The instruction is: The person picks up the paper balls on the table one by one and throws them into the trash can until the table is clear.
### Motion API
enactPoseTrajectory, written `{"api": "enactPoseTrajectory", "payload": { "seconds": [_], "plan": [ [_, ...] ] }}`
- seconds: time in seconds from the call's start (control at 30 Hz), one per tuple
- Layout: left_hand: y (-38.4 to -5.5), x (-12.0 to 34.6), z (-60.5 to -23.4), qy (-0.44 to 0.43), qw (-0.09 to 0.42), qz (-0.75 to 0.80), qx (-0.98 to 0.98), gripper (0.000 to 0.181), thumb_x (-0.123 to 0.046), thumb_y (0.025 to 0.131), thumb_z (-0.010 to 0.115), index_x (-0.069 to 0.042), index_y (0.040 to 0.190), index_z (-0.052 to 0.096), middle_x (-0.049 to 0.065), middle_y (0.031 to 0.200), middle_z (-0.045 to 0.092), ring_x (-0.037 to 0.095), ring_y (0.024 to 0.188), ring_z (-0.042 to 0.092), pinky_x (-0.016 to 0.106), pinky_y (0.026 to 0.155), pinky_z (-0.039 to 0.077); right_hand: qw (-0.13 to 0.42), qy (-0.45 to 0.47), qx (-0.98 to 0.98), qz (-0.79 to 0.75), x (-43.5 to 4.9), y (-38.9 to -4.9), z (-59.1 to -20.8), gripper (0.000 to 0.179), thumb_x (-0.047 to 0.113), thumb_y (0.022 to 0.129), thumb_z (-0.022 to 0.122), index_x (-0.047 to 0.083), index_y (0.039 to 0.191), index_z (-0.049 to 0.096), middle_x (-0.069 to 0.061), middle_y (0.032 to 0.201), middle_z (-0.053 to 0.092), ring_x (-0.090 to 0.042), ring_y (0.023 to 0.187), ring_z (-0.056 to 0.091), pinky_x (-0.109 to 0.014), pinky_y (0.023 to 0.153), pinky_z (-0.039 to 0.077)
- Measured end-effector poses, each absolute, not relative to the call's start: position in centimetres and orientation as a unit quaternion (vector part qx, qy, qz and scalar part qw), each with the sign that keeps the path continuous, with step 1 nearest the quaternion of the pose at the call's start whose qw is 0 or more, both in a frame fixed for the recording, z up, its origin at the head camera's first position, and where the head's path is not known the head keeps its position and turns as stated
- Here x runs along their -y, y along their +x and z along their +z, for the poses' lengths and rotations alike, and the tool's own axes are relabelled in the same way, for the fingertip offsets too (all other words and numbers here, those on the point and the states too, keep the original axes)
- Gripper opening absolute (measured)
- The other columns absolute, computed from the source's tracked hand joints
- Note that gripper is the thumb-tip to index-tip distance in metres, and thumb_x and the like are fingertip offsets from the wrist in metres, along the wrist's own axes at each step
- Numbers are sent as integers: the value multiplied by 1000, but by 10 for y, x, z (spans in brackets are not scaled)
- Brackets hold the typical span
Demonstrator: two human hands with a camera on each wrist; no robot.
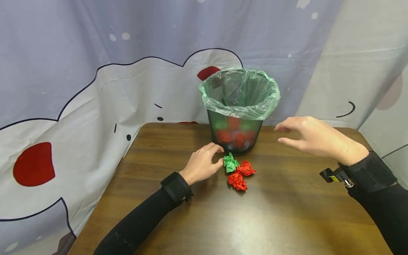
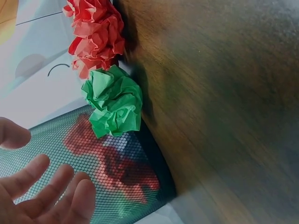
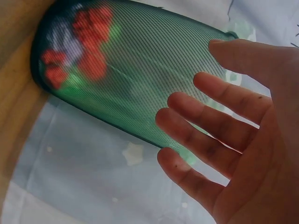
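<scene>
My left hand (image 1: 204, 163) is beside a crumpled green paper ball (image 1: 230, 163) on the table, thumb and fingers apart with nothing between them. In the left wrist view the green paper ball (image 2: 114, 100) shows past the fingertips. Two crumpled red paper balls, one (image 1: 246, 168) behind and one (image 1: 237, 181) in front, lie close against it on the right. Held up over the table, right of the bin, my right hand (image 1: 313, 136) has its fingers spread and holds nothing. The right wrist view shows that hand (image 3: 224, 130) in front of the bin's mesh side.
A black mesh bin (image 1: 236, 136) stands near the table's back edge, lined with a green plastic bag (image 1: 240, 109) folded over its rim. Several red, green and whitish paper balls show through the mesh. A printed curtain (image 1: 127, 88) hangs right behind the wooden table (image 1: 287, 212).
</scene>
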State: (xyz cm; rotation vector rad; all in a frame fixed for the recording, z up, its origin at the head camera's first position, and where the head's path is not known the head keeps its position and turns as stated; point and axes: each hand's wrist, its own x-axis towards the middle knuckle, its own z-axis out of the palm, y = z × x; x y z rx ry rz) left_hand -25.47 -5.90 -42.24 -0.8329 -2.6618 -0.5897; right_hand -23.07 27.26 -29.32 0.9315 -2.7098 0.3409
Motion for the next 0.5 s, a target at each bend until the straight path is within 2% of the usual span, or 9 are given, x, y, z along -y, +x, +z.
{"api": "enactPoseTrajectory", "payload": {
  "seconds": [0.2,0.5],
  "plan": [
    [-258,57,-424,-292,128,-191,928,35,-35,81,54,-25,114,57,-11,111,55,9,101,55,36,74,49,98,313,936,129,-273,-223,-320,29,39,81,67,28,108,63,17,102,60,-6,92,59,-32,78,46],
    [-263,54,-424,-300,122,-186,928,40,-37,81,55,-26,119,54,-11,116,53,10,107,52,37,78,48,79,317,936,134,-270,-213,-349,35,44,81,66,29,112,61,16,108,59,-6,98,58,-32,79,47]
  ]
}}
